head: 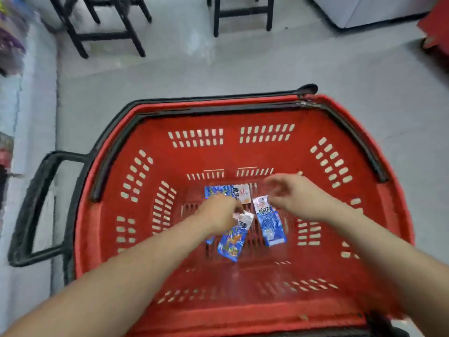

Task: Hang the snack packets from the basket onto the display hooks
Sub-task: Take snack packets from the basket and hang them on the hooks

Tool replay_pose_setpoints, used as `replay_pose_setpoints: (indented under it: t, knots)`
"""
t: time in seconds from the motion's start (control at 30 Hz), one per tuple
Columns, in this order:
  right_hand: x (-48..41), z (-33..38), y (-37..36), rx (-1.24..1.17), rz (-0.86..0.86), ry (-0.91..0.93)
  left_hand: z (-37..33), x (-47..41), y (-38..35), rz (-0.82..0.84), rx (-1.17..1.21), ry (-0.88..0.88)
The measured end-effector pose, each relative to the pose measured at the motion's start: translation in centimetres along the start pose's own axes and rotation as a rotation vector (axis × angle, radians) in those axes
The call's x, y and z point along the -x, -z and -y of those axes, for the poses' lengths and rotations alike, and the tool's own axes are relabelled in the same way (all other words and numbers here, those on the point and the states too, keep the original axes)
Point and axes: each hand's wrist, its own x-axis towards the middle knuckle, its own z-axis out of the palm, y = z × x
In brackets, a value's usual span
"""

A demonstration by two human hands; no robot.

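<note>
Both my arms reach down into a red plastic basket [243,152] on the floor. Several blue snack packets lie on its slotted bottom. My left hand [218,212] pinches the white top edge of one blue packet [232,242], which hangs down from the fingers. My right hand [294,195] hovers just right of another blue packet [268,222], fingers loosely curled and blurred, with nothing visibly held. A third blue packet [218,190] and a white-and-orange packet [244,193] lie behind my left hand. No display hooks are in view.
The basket has black carry handles [357,139] folded along its rim and a black pull handle [31,207] sticking out at the left. Black stool legs [107,35] stand on the grey floor beyond. A white shelf edge [31,117] runs along the left.
</note>
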Motion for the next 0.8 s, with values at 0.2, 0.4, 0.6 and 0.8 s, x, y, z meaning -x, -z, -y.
replay_pose_setpoints:
  t: [0.2,0.4,0.6,0.8]
  knots:
    - [-6.3,-3.9,-3.0,0.356,0.075,-0.005,2.2,-9.8,-8.7,0.208,-0.479,-0.23]
    - [-7.1,-5.6,-2.7,0.339,0.077,-0.044,2.5,-11.7,-10.5,0.114,-0.363,-0.144]
    - [-7.2,-7.0,-3.2,0.273,0.053,-0.13,1.5,-13.1,-6.3,0.106,0.448,-0.029]
    - [-6.8,-7.6,-1.9,0.379,-0.149,-0.242,-2.7,-13.6,-2.3,0.091,1.341,-0.049]
